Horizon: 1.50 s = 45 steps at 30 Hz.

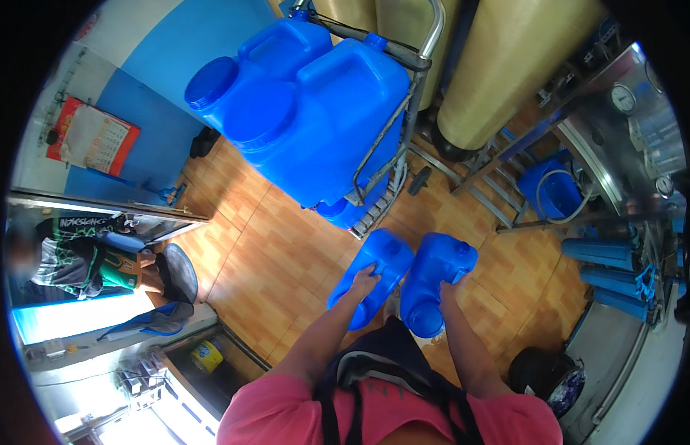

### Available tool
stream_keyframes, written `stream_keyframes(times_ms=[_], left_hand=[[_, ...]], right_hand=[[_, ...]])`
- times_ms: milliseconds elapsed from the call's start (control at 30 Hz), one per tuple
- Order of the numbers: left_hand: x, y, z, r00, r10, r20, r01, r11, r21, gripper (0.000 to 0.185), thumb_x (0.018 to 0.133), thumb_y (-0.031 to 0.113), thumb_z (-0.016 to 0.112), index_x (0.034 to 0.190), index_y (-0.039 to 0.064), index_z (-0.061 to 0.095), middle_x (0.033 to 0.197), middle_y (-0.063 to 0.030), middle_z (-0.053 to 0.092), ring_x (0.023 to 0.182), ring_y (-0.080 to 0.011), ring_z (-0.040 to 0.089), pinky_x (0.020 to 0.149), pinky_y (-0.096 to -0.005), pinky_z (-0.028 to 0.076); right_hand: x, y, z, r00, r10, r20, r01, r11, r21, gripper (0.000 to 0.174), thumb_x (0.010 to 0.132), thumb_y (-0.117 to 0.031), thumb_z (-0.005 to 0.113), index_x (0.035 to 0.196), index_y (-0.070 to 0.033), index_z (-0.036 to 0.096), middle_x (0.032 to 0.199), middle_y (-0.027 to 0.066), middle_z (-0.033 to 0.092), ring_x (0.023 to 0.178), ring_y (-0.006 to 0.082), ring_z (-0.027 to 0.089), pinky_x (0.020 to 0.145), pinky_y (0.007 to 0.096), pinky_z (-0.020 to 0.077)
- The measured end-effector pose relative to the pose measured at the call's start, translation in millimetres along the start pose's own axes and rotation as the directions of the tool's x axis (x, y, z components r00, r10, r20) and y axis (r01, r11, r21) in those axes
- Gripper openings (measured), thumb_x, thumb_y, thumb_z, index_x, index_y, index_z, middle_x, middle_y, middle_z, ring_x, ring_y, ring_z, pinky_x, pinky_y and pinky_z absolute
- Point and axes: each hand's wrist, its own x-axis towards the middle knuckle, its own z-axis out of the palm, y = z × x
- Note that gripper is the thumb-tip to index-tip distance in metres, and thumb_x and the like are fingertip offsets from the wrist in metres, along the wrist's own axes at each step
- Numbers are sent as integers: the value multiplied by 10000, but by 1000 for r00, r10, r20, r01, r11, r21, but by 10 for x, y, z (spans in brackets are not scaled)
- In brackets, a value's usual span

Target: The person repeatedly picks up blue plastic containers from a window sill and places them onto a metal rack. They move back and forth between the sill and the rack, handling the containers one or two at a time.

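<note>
Two blue plastic water jugs hang side by side in front of my body. My left hand (366,280) grips the handle of the left blue jug (390,250). Around the handle of the right blue jug (425,272) my right hand (452,283) is closed. The right jug's wide round cap (425,319) faces towards me. Ahead, two more large blue jugs, a near one (328,139) and a far one (289,50), rest high on a metal hand truck (403,139). Part of another blue jug (334,208) shows beneath them.
Tall beige tanks (506,72) stand behind the truck. At right are a metal frame (478,183), a blue bucket (551,189), blue filter housings (601,253) and a black bin (540,375). A person (94,256) is at the doorway on the left. The floor (267,239) is tiled.
</note>
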Motion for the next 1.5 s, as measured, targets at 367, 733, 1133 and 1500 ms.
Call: stream_keyframes(times_ms=[367,733,1133,1500], left_hand=[[1594,486,870,999,41,5,-41,989,140,595,862,298,580,1407,111,433,1261,-218,571,1163,-330,559,972,-368,443],[2253,901,872,998,70,9,-70,971,226,648,877,262,544,1479,200,310,1381,-201,473,1248,-371,476,1045,-413,394],[1057,-577,240,951,7,-309,59,978,202,395,842,310,638,1152,66,623,1113,-117,665,1038,-255,620,920,-378,475],[-1887,-2358,-1028,838,-495,-230,546,768,336,410,740,334,608,1041,72,701,1037,-165,686,951,-324,663,858,-424,519]], right_hand=[[1190,-60,41,983,147,113,-157,984,81,1029,765,44,616,1530,-296,16,1148,175,575,669,209,576,562,353,499],[1699,50,608,935,208,286,-284,924,255,1106,719,118,611,1528,-254,-44,1348,157,462,1032,285,562,879,415,487],[1642,-190,548,880,113,461,-225,955,195,1015,752,-53,693,1510,-228,41,1437,180,352,1235,371,444,990,540,402],[-247,15,1098,810,-232,538,469,808,-357,882,651,-271,753,1377,13,341,1246,275,526,1232,376,464,1011,447,398]])
